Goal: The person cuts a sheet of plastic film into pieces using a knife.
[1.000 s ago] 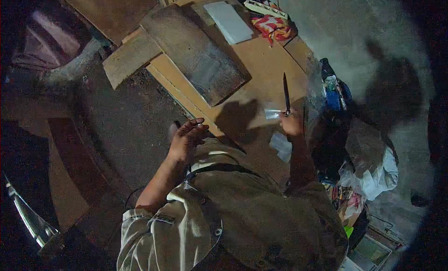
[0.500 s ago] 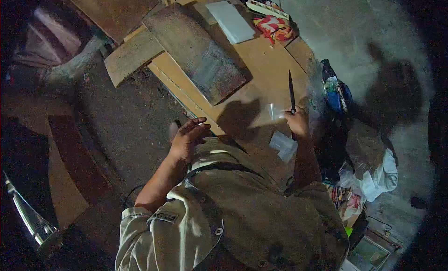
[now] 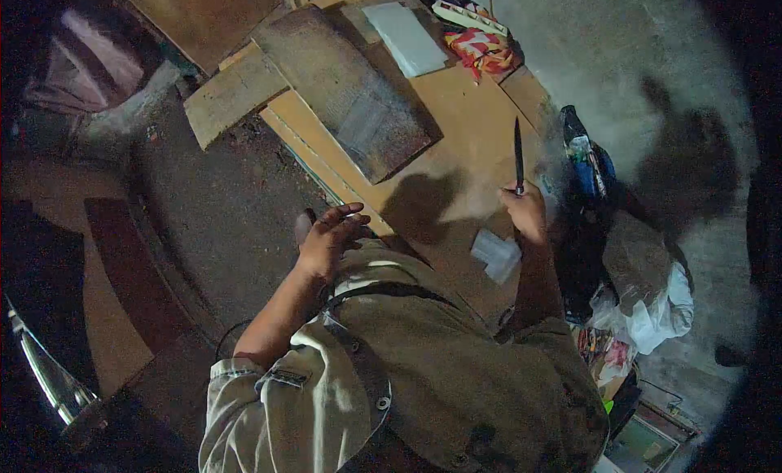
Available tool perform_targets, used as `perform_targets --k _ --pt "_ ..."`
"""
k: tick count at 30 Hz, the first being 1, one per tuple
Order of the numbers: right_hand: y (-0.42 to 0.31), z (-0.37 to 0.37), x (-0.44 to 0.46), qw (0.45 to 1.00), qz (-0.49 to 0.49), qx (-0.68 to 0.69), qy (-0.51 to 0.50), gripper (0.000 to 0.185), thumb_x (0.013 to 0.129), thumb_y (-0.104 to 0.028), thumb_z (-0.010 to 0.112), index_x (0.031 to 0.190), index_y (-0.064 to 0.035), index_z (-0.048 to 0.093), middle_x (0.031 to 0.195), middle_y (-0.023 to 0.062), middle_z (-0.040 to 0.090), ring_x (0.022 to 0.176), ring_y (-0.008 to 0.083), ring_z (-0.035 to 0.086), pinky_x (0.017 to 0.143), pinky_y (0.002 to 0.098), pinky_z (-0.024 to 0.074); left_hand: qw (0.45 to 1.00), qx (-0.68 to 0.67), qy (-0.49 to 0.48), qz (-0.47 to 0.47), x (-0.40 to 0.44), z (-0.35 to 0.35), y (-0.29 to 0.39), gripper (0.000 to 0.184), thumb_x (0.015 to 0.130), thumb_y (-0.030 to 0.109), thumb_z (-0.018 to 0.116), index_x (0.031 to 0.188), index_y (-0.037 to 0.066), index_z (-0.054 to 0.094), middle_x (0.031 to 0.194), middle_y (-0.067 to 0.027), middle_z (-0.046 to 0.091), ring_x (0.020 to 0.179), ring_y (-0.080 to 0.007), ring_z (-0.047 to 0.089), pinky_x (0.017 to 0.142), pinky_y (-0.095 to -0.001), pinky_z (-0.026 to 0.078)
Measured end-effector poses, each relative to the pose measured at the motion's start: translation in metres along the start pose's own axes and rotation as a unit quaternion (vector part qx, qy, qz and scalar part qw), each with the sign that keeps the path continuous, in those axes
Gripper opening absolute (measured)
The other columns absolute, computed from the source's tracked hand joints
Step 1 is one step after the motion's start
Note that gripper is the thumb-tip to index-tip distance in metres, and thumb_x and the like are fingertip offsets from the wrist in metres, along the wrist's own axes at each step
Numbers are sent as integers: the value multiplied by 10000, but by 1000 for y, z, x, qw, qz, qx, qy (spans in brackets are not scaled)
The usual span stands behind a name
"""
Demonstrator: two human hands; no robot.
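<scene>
A dark, pointed blade (image 3: 519,151) sticks up from my right hand (image 3: 528,212), whose fingers are closed round its lower end. Below and left of that hand, clear plastic pieces (image 3: 495,256) lie on the brown board (image 3: 468,123). My left hand (image 3: 327,238) rests near my lap at the board's near edge, its fingers apart and slightly bent. I make out nothing held in it.
A worn, dark panel (image 3: 350,98) lies across wooden planks (image 3: 232,98). Farther back are a white packet (image 3: 406,38), a red and yellow cloth (image 3: 481,51) and a pale power strip (image 3: 468,17). Plastic bags (image 3: 656,314) stand at the right.
My right hand has moved slightly right with the blade. The clear piece that stood out beside its fingers is no longer visible there. My left hand has hardly moved.
</scene>
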State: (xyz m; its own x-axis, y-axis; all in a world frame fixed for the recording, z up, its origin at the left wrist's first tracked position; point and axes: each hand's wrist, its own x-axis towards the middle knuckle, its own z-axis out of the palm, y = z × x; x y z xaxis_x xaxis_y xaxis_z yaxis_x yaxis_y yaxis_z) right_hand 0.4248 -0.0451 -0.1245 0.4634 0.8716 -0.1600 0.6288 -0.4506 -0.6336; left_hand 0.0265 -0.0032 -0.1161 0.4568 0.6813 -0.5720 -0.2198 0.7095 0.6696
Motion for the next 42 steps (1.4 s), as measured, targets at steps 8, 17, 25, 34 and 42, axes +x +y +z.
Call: perform_targets --k 8,17,25,34,42 --pt "-5 -9 -4 999 17 33 5 217 762 -203 684 808 -6 607 630 66 586 567 170 557 545 337 445 999 47 20 -15 -3 5 6 404 886 216 557 1250 54 486 1183 -110 582 1038 -223 571 876 -339 427" --pt "-48 -29 -15 999 29 20 40 173 842 -159 619 930 -10 619 685 22 582 602 92 512 564 246 397 1000 11 -5 3 -5 8 8 373 901 210 556 1239 62 501 1137 -90 605 1005 -204 583 778 -305 429" --pt "-146 -23 -50 914 -33 399 -65 220 832 -185 649 939 4 613 702 1 552 583 85 471 539 237 372 988 97 -103 68 -14 31 35 471 875 242 608 1273 33 468 1195 -122 558 1064 -202 543 886 -315 415" --pt "-209 15 -88 856 -38 497 -138 210 861 -149 597 985 10 537 665 28 508 593 109 459 588 256 372 982 -33 -147 115 -35 52 49 411 875 217 627 1185 -29 517 1122 -123 592 1045 -194 551 911 -318 424" --pt "-213 34 -96 861 -84 466 -187 182 840 -135 640 954 -11 573 615 -24 493 538 67 441 527 227 357 983 -9 -42 180 -54 40 65 218 890 101 591 1048 -48 605 884 -72 653 805 -146 628 725 -280 511"
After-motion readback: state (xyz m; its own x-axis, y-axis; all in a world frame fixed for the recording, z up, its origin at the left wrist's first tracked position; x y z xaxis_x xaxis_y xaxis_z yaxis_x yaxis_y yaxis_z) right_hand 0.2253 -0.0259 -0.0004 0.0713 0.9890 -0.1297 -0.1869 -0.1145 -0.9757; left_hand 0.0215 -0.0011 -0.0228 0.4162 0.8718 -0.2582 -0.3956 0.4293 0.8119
